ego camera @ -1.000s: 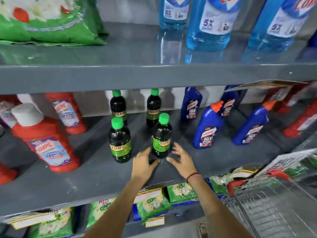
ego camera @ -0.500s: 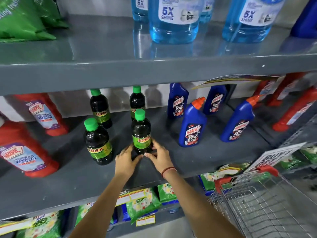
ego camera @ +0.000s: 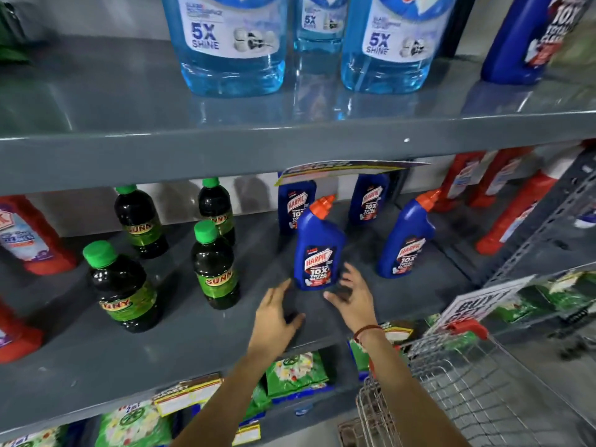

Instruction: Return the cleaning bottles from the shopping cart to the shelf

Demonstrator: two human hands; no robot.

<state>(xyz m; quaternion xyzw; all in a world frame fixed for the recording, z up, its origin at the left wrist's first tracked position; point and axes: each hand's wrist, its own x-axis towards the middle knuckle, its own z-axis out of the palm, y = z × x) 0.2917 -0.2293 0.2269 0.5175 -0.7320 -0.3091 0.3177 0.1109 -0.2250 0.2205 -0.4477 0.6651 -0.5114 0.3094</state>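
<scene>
While upright, blue Harpic bottle (ego camera: 317, 253) wears orange cap.

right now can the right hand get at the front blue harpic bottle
Probably yes: the right hand is open right beside the front blue Harpic bottle, its fingers near the base, and nothing stands between them on the shelf.

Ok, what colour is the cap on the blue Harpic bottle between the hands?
Orange-red, on the blue Harpic bottle; the head view shows it clearly.
</scene>
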